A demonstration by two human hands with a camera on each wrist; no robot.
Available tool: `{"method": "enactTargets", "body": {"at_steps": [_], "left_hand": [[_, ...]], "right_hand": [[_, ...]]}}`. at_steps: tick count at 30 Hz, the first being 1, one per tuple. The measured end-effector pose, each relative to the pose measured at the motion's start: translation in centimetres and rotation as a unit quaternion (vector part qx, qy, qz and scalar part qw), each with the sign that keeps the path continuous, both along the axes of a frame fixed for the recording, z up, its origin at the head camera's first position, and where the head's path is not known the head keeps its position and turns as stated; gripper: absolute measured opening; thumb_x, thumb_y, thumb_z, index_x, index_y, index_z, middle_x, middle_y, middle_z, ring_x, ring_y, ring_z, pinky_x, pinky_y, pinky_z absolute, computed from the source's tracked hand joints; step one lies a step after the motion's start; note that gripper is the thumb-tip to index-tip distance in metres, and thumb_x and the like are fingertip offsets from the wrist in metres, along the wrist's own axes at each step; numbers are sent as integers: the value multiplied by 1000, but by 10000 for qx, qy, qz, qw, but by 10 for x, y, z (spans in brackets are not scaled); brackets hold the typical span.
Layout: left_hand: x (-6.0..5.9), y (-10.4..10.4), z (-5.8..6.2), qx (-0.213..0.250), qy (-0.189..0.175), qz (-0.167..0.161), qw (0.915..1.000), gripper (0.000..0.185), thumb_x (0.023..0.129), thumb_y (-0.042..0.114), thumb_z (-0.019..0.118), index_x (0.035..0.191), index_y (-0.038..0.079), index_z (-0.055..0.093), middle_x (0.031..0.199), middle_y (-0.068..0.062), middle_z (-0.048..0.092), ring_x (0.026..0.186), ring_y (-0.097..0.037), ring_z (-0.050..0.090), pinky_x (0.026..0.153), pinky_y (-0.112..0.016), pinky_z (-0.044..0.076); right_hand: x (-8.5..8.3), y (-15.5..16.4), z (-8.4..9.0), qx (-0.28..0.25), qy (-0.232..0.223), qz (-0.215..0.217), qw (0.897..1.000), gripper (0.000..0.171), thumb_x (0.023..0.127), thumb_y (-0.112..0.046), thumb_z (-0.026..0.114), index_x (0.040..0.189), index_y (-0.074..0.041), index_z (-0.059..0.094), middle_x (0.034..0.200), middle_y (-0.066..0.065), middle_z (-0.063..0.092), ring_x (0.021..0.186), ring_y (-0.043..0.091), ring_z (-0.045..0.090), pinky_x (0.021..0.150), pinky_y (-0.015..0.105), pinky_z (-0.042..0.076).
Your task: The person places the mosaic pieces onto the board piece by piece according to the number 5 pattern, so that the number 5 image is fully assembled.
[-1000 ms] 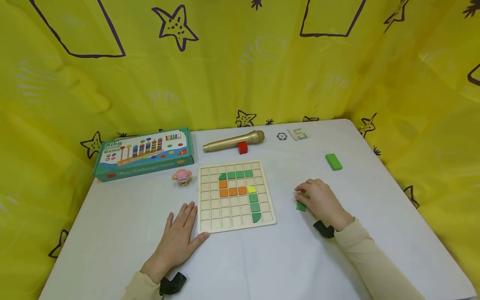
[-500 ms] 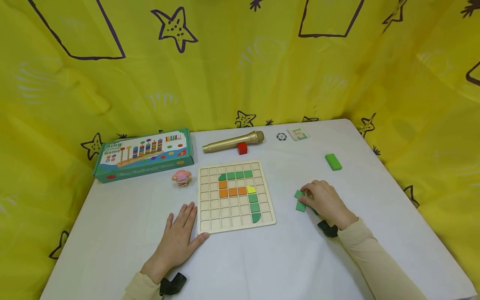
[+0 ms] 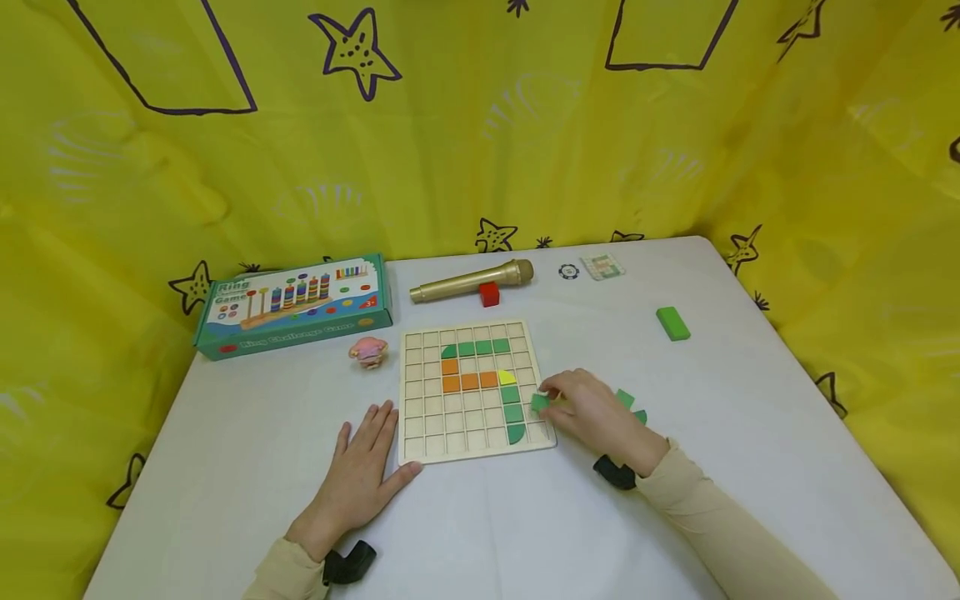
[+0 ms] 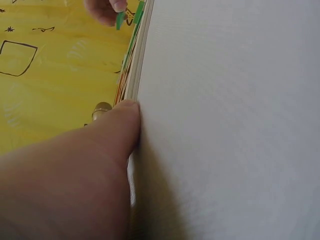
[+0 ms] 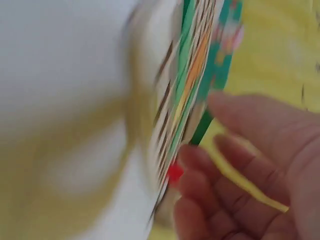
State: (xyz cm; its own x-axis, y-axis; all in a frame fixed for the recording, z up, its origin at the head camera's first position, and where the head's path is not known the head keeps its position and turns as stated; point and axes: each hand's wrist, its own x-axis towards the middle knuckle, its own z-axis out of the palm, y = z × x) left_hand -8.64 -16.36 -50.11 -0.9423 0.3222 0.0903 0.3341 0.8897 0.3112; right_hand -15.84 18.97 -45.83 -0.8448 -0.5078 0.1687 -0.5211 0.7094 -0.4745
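My right hand (image 3: 592, 412) pinches a small green square tile (image 3: 540, 402) between thumb and fingers, over the right edge of a wooden grid board (image 3: 420, 425). The left wrist view also shows that tile (image 4: 120, 21), held up off the board. Green, orange and yellow tiles form an angular pattern in the board's cells. My left hand (image 3: 360, 483) lies flat on the table at the board's left side, its thumb touching the lower left corner. Loose green tiles (image 3: 625, 398) lie beyond my right hand, partly hidden by it. The right wrist view is blurred.
Behind the board lie a gold microphone (image 3: 468, 282) and a red cube (image 3: 490, 294). A game box (image 3: 296, 304) and a pink figurine (image 3: 369, 352) are at left. To the right are a green block (image 3: 672, 323), a pattern card (image 3: 603, 267) and a round chip (image 3: 569, 272).
My right hand has picked up a green tile from the loose ones and carried it left to the board's right edge. The left hand stays put; the head view has shifted slightly.
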Motion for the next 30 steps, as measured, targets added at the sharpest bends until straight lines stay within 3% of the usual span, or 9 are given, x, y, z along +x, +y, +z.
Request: {"method": "enactTargets", "body": {"at_steps": [5,8,15,19,24,27,30], "left_hand": [[1,1,-2,122,168,-35,9998,84,94,52,57,148,-7,33,156,-19,27,143,-38,19,108,-65,10],[0,1,-3,74,207,-60,9997,83,95,53,56,148,-7,32,156,-18,27,143,-38,20,108,-65,11],[0,0,0,79,99,-44,9999,84,94,52,57,149,-7,32,156,-19,26,144,-38,18,109,-65,10],[-1,0,1,79,81,-44,9999,84,94,52,57,149,-7,32,156,-19,26,144,-38,18,108,-65,10],[0,0,1,52,105,-4,9999,83,95,53,55,148,-7,32,156,-20,27,143,-39,19,108,-66,10],[1,0,1,86,138,-14,9999,83,95,52,56,148,-7,33,156,-20,27,143,-40,19,107,-66,11],[1,1,1,86,179,-43,9998,83,95,51,57,148,-8,33,155,-20,27,143,-40,20,107,-66,11]], "right_hand": [[10,-37,-5,122,528,1209,9912,11,84,-15,79,92,-11,72,92,-5,64,88,13,54,77,28,49],[12,-47,-8,207,870,1457,9853,11,81,-12,80,88,-10,73,88,-4,64,84,14,53,75,27,48],[11,-53,-10,340,1067,1605,9807,8,80,-10,80,84,-12,73,87,-4,63,84,15,52,75,28,46],[11,-52,-9,376,1123,1640,9793,5,83,-11,79,82,-14,75,95,0,65,89,18,54,78,30,46],[15,-43,-7,262,880,1558,9835,3,86,-15,76,88,-13,78,107,4,63,95,19,54,82,32,46],[17,-27,-4,106,743,1410,9872,6,89,-15,74,92,-12,77,106,2,63,97,19,54,84,33,46],[15,1,-1,25,817,931,9923,7,87,-9,74,94,-9,76,102,2,66,95,20,56,83,36,47]]}}
